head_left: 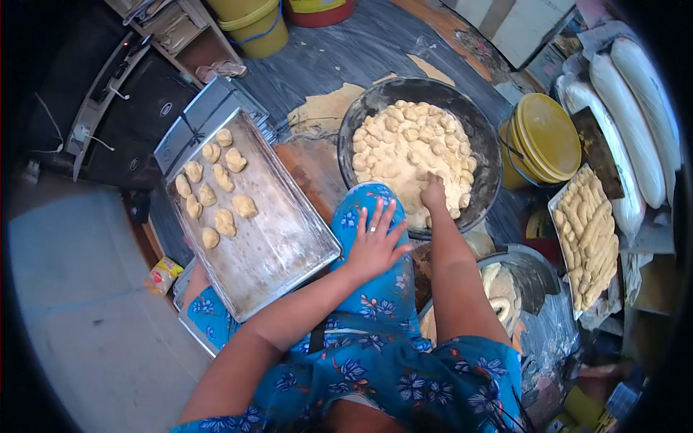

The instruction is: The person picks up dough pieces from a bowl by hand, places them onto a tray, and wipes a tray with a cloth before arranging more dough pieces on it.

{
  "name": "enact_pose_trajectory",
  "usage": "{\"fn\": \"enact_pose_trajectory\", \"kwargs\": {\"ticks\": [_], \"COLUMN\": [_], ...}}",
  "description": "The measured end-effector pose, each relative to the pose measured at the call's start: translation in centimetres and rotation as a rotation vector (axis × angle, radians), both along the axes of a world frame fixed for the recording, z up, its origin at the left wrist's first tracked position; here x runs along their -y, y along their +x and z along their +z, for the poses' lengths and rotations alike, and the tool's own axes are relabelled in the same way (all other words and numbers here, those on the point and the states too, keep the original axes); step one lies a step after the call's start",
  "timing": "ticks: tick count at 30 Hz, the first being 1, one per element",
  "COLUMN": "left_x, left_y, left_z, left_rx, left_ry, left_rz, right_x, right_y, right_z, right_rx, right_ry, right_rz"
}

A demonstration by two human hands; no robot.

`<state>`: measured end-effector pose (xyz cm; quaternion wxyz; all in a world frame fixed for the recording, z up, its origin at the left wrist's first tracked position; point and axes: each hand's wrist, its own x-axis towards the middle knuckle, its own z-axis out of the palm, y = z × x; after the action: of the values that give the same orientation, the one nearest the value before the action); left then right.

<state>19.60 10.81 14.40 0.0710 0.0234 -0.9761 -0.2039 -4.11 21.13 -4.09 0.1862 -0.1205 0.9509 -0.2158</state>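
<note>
From the head camera, the right hand reached into the dark bowl, its fingertips sunk in the heap of dough lumps, so I could not tell whether they pinched one. The left hand lay flat on the blue-floral knee, fingers spread, a ring showing. The dough looked soft, light and tacky, likely to dent under pressure, and best lifted gently by one lump at the heap's near edge. Shaped pieces sat on the floured tray. No writing was legible, and the small packet was too small to read.
</note>
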Motion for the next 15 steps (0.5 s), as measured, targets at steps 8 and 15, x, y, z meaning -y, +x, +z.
{"fn": "enact_pose_trajectory", "kwargs": {"ticks": [8,15], "left_x": [0.7,1.1], "left_y": [-0.4,-0.4], "left_z": [-0.9,-1.5], "left_rx": [-0.147,-0.073], "left_ry": [0.046,0.103], "left_rz": [-0.001,-0.012], "right_x": [1.9,0.3], "right_y": [-2.5,-0.1], "right_z": [-1.9,-1.4], "right_rx": [-0.006,-0.172], "right_ry": [0.159,0.177], "right_rz": [0.183,0.303]}}
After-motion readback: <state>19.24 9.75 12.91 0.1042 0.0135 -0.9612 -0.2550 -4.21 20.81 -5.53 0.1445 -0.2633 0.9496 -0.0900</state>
